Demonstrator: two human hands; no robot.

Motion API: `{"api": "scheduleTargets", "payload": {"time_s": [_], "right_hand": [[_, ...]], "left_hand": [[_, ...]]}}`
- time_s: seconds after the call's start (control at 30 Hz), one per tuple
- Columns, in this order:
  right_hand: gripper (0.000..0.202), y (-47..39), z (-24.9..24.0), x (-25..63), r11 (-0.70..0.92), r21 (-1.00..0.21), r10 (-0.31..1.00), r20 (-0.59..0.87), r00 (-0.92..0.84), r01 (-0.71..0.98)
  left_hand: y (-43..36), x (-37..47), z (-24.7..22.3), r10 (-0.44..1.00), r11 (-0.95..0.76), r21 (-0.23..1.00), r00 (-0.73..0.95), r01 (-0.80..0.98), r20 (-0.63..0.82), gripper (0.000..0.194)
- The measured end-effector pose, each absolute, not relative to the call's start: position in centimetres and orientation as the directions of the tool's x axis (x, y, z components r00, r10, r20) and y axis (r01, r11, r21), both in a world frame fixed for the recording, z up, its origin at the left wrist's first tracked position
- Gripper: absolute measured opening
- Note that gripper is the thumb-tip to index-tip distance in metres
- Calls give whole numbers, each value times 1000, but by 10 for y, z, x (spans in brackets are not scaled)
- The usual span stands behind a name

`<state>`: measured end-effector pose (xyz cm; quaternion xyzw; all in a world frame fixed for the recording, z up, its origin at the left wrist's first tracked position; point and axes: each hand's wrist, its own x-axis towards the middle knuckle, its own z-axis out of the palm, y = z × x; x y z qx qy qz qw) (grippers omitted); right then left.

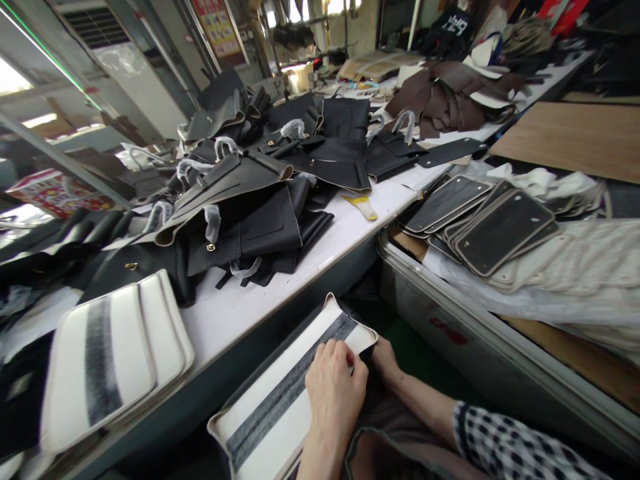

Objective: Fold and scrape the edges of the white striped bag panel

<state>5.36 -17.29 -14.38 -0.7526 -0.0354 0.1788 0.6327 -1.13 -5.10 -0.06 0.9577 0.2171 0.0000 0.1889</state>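
Observation:
A white panel (280, 400) with a dark grey stripe and upturned, pointed corners lies slantwise low in the middle of the head view, with dark material along its edges. My left hand (337, 380) rests over its right part, fingers bent together near the edge; what they pinch, if anything, is too small to make out. Beside the panel's right corner is my right hand (385, 360), its fingers mostly hidden behind the edge and dark material. Brown-grey material (395, 440) hangs below my hands.
Black leather bag pieces (265, 220) with wrapped handles cover the white table (325, 257). Striped white panels (115, 360) are stacked at its left edge. Dark rounded panels (505, 230) lie on the right-hand bench. Brown leather pieces (440, 100) are piled further back.

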Motion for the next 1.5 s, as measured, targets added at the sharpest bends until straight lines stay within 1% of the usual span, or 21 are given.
{"api": "scheduleTargets", "payload": {"time_s": [0.1,0.13,0.2,0.27,0.3,0.33,0.4,0.53,0.63,0.7,0.77,0.8,0.87,0.9,0.97,1.1,1.27,1.37,1.5], "right_hand": [[25,-192,-130,50,-215,-974,283,-132,950,-72],[23,-201,-122,47,-217,-976,311,-59,949,10],[26,-219,-102,37,-210,-937,428,167,888,278],[42,-229,-82,30,-174,-799,561,400,725,575],[50,-230,-74,27,-157,-714,606,476,638,682],[55,-229,-67,26,-148,-645,634,520,572,750],[59,-221,-59,27,-163,-545,674,547,496,822],[56,-207,-61,32,-267,-413,740,491,460,870],[56,-205,-67,32,-315,-330,758,477,446,890],[57,-206,-69,30,-330,-298,761,477,440,896],[58,-206,-69,29,-345,-278,762,475,441,896],[58,-206,-69,28,-351,-272,760,476,442,896],[59,-204,-69,27,-355,-271,756,479,446,895],[59,-204,-69,27,-356,-274,754,480,448,893],[61,-202,-69,25,-357,-285,754,475,455,890],[63,-199,-70,20,-368,-315,747,460,480,875],[60,-193,-73,10,-345,-376,694,515,503,860],[61,-188,-76,5,-303,-392,676,554,486,869],[62,-181,-81,-2,-262,-376,669,593,448,889]], "left_hand": [[-51,-12,0,408,-843,353,910,406,-72,15],[-51,-13,0,406,-845,351,911,403,-69,15],[-52,-13,0,405,-848,348,912,400,-63,14],[-52,-14,0,406,-849,346,912,400,-57,14],[-52,-14,0,406,-848,348,912,399,-56,15],[-52,-14,1,406,-847,351,912,399,-56,15],[-52,-15,1,403,-844,361,913,396,-58,15],[-53,-17,2,401,-839,382,915,387,-46,18],[-53,-17,2,395,-843,383,918,377,-35,20],[-53,-18,4,396,-838,396,918,376,-35,15],[-52,-21,6,395,-821,435,918,370,-37,2],[-52,-24,8,387,-815,455,922,358,-33,7],[-52,-32,13,349,-823,471,937,317,-22,20],[-53,-37,15,327,-835,462,945,298,-18,22],[-52,-50,17,323,-852,428,946,301,-23,21],[-48,-70,12,392,-835,402,919,375,-43,6],[-45,-74,1,418,-836,393,908,382,5,17],[-46,-72,1,439,-834,381,898,399,20,17],[-46,-72,2,455,-823,391,890,413,16,16]]}}
